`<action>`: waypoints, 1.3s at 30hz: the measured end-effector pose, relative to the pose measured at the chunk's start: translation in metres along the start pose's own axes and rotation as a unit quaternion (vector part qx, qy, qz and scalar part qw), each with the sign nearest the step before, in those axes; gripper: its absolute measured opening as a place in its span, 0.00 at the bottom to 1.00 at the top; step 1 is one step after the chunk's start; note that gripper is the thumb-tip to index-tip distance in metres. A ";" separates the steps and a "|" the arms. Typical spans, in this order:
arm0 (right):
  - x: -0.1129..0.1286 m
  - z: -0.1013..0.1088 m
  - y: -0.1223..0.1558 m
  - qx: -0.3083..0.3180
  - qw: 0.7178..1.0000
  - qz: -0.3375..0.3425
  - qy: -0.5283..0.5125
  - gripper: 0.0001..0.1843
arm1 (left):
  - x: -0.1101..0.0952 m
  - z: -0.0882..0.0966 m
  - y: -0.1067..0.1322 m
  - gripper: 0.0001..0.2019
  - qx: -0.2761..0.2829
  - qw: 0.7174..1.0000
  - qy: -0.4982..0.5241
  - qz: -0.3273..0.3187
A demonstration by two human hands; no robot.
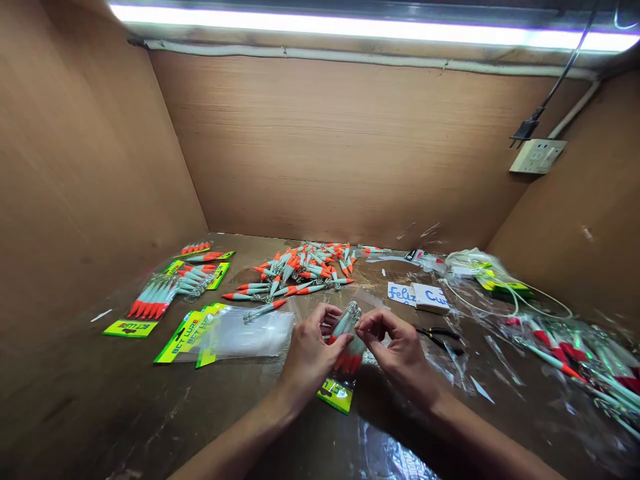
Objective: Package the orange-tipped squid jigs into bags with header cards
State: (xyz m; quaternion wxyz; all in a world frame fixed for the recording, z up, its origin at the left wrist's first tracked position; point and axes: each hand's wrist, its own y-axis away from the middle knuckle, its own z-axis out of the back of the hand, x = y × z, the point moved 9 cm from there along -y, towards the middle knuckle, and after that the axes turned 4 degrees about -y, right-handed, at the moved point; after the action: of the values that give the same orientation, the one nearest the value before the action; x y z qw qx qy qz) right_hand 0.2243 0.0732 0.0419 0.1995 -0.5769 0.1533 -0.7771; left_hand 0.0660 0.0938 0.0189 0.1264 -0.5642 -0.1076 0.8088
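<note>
In front of me is a clear plastic bag of fishing lures [350, 361], pale with orange-red tips. Its yellow-green header card [337, 397] points toward me, and the lures' wire hooks show at the far end. My left hand [316, 343] is closed around the bag's left side, thumb on top. At the hooked end, my right hand [395, 341] pinches the bag's edge between thumb and fingertips; the exact grip is partly hidden. Just left of my hands lie flat bags [255, 331] with BCT LURE cards [186, 335], and one loose lure [265, 311] rests on them.
A heap of loose lures [305, 267] lies at the back. Filled packs [153, 297] are on the left. Pliers [443, 338], a small lettered box [431, 298], plastic scraps and more lures [575, 347] are on the right. A plug [526, 129] hangs overhead.
</note>
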 end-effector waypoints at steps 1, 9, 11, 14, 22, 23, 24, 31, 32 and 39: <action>0.000 0.002 0.000 -0.007 1.000 0.001 0.002 0.04 | 0.000 0.000 0.000 0.14 0.004 1.000 0.003 0.002; -0.004 0.017 -0.001 -0.059 0.998 -0.011 0.008 0.05 | 0.009 -0.020 0.000 0.13 0.131 0.984 0.108 0.047; 0.000 0.020 -0.002 -0.064 0.998 -0.004 0.010 0.05 | 0.011 -0.025 0.001 0.12 0.159 0.979 0.117 0.057; 0.005 0.025 -0.003 -0.065 0.998 0.006 0.005 0.06 | 0.013 -0.023 0.000 0.14 0.147 0.979 0.124 0.069; 0.010 0.024 -0.003 -0.053 0.998 0.030 0.002 0.07 | 0.015 -0.020 0.001 0.12 0.132 0.987 0.077 0.056; 0.011 0.023 -0.003 -0.048 0.998 0.032 0.004 0.06 | 0.014 -0.022 0.001 0.12 0.139 0.985 0.083 0.058; 0.012 0.023 -0.004 -0.045 0.998 0.034 0.006 0.06 | 0.013 -0.023 0.002 0.13 0.145 0.983 0.094 0.062; 0.018 0.022 -0.003 -0.034 0.997 0.054 0.037 0.08 | 0.018 -0.023 0.006 0.16 0.140 0.976 0.117 0.119; 0.018 0.021 -0.002 -0.030 0.997 0.061 0.040 0.08 | 0.018 -0.022 0.007 0.16 0.142 0.978 0.099 0.118; 0.008 0.022 -0.002 -0.043 0.998 0.034 0.017 0.10 | 0.020 -0.030 0.008 0.19 0.181 0.970 0.123 0.108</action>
State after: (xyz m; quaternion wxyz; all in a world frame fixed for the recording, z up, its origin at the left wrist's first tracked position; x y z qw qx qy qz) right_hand 0.2433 0.0711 0.0560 0.1988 -0.5661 0.2094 -0.7721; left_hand 0.0869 0.0935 -0.0113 0.1506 -0.6357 0.1179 0.7478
